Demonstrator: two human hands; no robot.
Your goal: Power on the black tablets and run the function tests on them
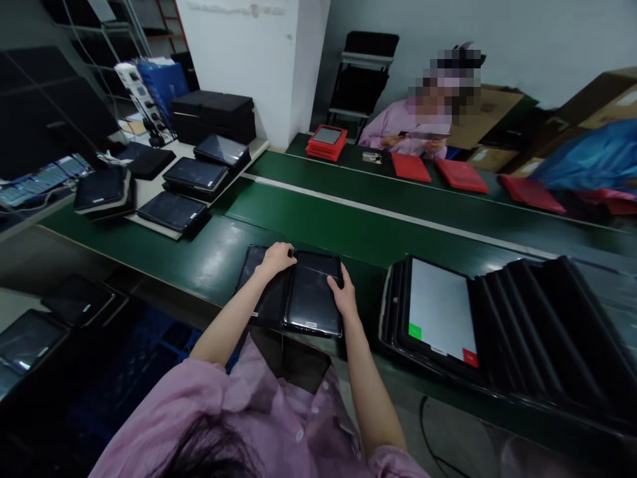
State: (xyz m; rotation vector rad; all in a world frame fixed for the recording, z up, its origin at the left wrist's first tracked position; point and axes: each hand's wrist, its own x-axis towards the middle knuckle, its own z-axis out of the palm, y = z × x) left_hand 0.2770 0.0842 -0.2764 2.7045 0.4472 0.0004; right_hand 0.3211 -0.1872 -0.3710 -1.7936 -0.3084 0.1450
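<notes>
gripping a black tablet (313, 299) — right hand (347, 296) at side, left hand (277, 259) apparently at corner.

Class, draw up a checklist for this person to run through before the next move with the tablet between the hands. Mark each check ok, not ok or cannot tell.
1. Left hand at the tablet's top left corner: ok.
2. Right hand at its right edge: ok.
3. Tablet face free of fingers: not ok; the right thumb lies over it.
4. Label legible: cannot tell; too small here.
5. Lit screen on the right apart from the right hand: ok.
6. Co-worker clear of the tablet: ok, across the bench.
</notes>
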